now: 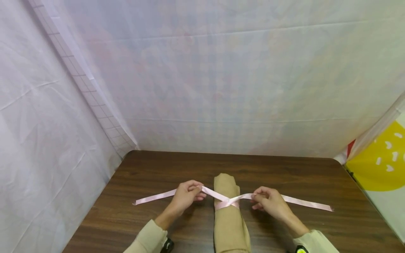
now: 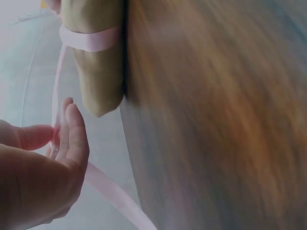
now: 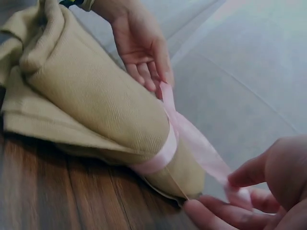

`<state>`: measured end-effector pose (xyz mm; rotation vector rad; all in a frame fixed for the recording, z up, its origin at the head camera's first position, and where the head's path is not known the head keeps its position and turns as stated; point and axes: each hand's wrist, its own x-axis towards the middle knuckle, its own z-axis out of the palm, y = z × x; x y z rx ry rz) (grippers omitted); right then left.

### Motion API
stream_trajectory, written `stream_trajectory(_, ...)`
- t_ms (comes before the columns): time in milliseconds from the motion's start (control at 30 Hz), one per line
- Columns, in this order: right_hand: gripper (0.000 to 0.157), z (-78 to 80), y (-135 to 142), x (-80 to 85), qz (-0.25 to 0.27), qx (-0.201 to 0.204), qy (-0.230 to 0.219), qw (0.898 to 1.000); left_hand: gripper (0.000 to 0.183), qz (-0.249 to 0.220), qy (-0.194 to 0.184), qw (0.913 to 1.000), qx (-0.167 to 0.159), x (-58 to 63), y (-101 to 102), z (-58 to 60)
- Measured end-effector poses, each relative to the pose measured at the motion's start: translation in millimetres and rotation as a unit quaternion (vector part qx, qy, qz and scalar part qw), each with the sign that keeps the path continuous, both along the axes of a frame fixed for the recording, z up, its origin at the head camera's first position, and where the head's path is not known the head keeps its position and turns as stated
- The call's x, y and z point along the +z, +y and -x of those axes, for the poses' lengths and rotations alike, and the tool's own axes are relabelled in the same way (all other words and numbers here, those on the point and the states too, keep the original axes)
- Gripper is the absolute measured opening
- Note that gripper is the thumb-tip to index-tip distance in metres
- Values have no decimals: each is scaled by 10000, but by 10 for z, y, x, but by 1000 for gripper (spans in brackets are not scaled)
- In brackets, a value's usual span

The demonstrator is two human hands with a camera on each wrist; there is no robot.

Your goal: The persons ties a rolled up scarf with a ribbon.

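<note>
While pinching the pink ribbon to either side of its crossing, held left hand just left of the rolled tan cloth, with thumb drawn against fingertips and only ribbon between. Held right hand just right of the roll, likewise nipping the other length between thumb and fingertips. Found the cloth lying lengthwise on the dark wooden table, short of the far edge at one end and cut off by the head view at the near one. Saw the ribbon banded round the cloth towards its far end, crossed on top without a visible knot, and trailing past both hands to left and right. Could not tell how it lay underneath. Risked losing the crossing, most likely, by easing either pinch, for want of any knot to lock such slick-looking ribbon. Risked dragging the band askew and leaving uneven tails by pulling harder on one side. Could also have slid the band off the far end by tugging that way, or squeezed the soft roll out of shape by overtightening. Noticed an apparent turn in the right length, liable to set as a twist if drawn in unflattened.
</note>
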<state>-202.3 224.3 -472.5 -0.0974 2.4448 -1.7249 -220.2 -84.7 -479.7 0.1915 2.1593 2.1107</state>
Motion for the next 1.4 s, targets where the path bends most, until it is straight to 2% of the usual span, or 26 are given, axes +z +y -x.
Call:
stream_trajectory(133,13,28,-53,-1,414,-401,64,9983,28,-560,-215,9981,-109,21,25,18)
stream_trajectory(333,13,48,-108,-8,911,-727,226,9929,29,-904,-370,9949,-241,15,43,34)
stream_trajectory(500,28,56,-145,-8,1212,-994,279,9872,27,-1288,-436,9900,-388,18,53,21)
stream_trajectory(633,41,75,-177,2,1884,-1122,129,9756,25,-1537,-436,9860,-484,29,73,18)
stream_trajectory(767,43,92,-208,8,2466,-1212,14,9615,25,-1479,-482,9870,-416,41,103,22)
stream_trajectory(833,40,93,-226,8,2568,-1208,14,9589,27,-1384,-491,9885,-366,45,117,20)
stream_trajectory(1133,25,107,-291,-53,2599,-1066,11,9597,43,-972,-471,9938,-244,30,153,11)
stream_trajectory(1400,19,130,-335,-48,2688,-825,155,9595,41,-740,-300,9966,-208,34,201,40)
